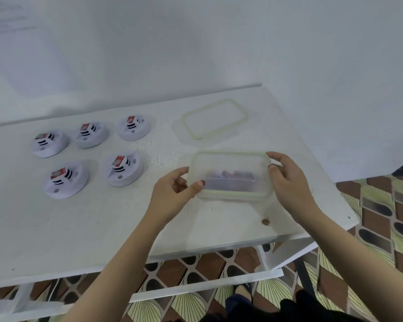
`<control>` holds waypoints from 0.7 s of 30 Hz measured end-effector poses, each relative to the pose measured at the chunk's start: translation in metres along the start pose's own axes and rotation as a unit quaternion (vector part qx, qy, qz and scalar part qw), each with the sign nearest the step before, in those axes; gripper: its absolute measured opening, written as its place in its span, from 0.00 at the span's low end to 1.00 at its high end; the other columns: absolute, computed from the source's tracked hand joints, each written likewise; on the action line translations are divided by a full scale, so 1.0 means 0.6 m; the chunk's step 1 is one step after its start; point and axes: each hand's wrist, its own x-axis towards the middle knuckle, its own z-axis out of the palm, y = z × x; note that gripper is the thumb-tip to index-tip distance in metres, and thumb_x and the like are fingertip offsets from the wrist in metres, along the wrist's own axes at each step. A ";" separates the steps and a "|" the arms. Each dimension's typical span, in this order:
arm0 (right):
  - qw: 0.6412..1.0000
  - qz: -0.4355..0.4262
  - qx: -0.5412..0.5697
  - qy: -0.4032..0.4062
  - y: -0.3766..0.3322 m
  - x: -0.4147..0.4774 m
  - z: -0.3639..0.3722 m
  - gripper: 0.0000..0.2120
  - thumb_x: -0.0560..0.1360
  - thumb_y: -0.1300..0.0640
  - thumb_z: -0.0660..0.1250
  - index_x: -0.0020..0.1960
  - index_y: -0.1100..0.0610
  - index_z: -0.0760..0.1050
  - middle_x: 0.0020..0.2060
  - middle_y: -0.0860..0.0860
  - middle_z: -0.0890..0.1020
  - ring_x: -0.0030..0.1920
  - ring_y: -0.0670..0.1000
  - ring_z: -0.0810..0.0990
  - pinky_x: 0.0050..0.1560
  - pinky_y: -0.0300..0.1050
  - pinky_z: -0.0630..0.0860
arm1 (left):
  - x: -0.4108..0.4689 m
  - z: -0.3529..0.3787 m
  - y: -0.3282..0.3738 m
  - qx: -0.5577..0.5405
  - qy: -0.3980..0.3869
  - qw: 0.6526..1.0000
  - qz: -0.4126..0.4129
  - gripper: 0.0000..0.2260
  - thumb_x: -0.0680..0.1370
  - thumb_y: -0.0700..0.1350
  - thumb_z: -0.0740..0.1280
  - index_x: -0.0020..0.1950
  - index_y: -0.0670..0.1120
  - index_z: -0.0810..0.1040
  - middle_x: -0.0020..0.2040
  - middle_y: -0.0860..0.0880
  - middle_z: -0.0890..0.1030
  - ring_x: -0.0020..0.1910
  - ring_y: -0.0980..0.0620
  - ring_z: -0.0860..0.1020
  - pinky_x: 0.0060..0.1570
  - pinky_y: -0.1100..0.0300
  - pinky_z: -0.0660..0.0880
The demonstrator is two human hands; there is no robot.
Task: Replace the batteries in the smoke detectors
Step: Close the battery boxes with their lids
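risk: the clear box (230, 163) is held only by its 2 short ends w/ no lid on, so a slip or tilt would spill the batteries (228, 180) inside onto the table (102, 228) or off its right edge, which is near. they show only as blurred dark and red shapes thru the plastic. mixing them w/ the red batteries (119, 160) sitting on the 5 smoke detectors (126, 178) at left would muddle old and new. the lid (214, 118) lies flat behind the box, apart from it. left hand (172, 189) holds the left end, thumb on the near rim, fingers curled behind. right hand (289, 180) wraps the right end, fingers at the far corner. can't tell if the box is lifted or resting.
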 end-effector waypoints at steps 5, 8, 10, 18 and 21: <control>1.000 -0.017 -0.017 -0.001 0.000 0.041 0.007 0.16 0.80 0.61 0.53 0.64 0.52 0.72 0.44 0.43 0.77 0.39 0.39 0.75 0.36 0.24 0.67 | 0.007 0.016 -0.001 0.003 0.023 1.000 0.008 0.14 0.71 0.48 0.75 0.52 0.60 0.76 0.34 0.52 0.72 0.35 0.53 0.75 0.37 0.63 0.73; 1.000 -0.001 0.021 0.003 0.002 0.051 0.009 0.15 0.79 0.61 0.53 0.59 0.51 0.74 0.42 0.46 0.79 0.39 0.46 0.75 0.39 0.31 0.70 | 0.016 0.014 -0.004 0.035 0.013 0.999 0.013 0.16 0.71 0.55 0.74 0.56 0.56 0.78 0.37 0.53 0.77 0.33 0.58 0.74 0.34 0.69 0.71; 0.997 0.023 0.073 0.012 0.001 0.067 0.011 0.12 0.78 0.58 0.55 0.55 0.51 0.75 0.48 0.46 0.80 0.48 0.49 0.78 0.50 0.41 0.74 | 0.032 0.010 -0.001 0.017 0.004 1.000 -0.015 0.18 0.70 0.64 0.66 0.56 0.58 0.75 0.47 0.52 0.80 0.42 0.56 0.78 0.44 0.64 0.75; 0.965 0.085 0.212 -0.132 -0.031 0.219 0.018 0.24 0.83 0.48 0.46 0.76 0.56 0.56 0.75 0.51 0.60 0.73 0.50 0.61 0.73 0.45 0.57 | 0.153 0.019 0.039 -0.211 0.000 0.974 -0.087 0.26 0.83 0.57 0.46 0.78 0.45 0.56 0.76 0.52 0.61 0.75 0.54 0.62 0.74 0.55 0.57; 0.954 0.100 0.209 -0.189 -0.035 0.251 0.026 0.27 0.82 0.44 0.43 0.76 0.58 0.53 0.75 0.52 0.60 0.74 0.50 0.60 0.74 0.45 0.56 | 0.185 0.023 0.047 -0.229 -0.022 0.970 -0.082 0.28 0.83 0.58 0.44 0.79 0.45 0.51 0.78 0.51 0.57 0.76 0.53 0.58 0.74 0.55 0.55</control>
